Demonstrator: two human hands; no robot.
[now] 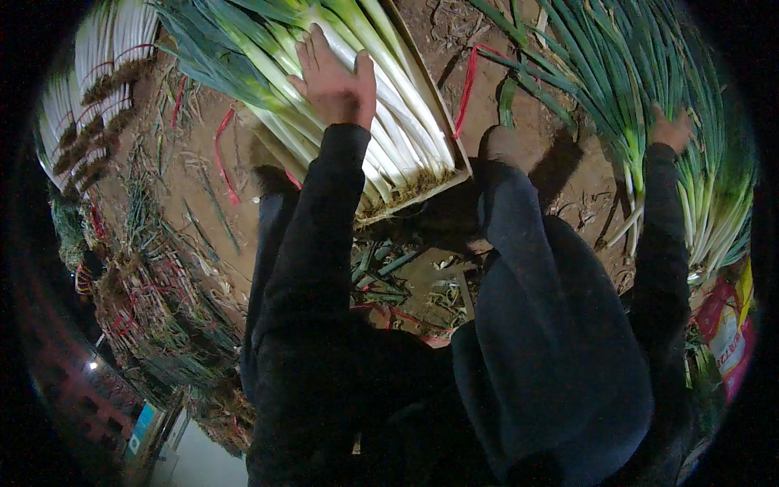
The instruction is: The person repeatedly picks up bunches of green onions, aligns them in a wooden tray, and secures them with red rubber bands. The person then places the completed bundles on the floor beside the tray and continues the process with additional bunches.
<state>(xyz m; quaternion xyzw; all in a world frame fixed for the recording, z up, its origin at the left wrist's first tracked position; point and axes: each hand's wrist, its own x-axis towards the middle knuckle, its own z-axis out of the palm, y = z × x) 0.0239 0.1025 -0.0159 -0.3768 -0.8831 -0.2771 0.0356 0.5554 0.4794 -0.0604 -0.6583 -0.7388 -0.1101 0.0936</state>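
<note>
My left hand (338,85) lies with fingers spread on top of a row of long green onions (395,122). Their white shafts rest in a shallow wooden tray (420,64), roots towards its near edge and green leaves towards the far left. Over at the right, my right hand (670,129) is among the leaves of a heap of green onions (709,176). Leaves hide part of its fingers, so its grip cannot be made out. A smaller clump of green onions (633,146) lies just left of that hand.
Tied onion bundles (115,61) are stacked at the upper left, with more bundles (158,298) below them. Red ties (223,155) and leaf scraps litter the dirt ground (201,140). A printed sack (727,341) stands at the right edge. My knees flank the tray's near end.
</note>
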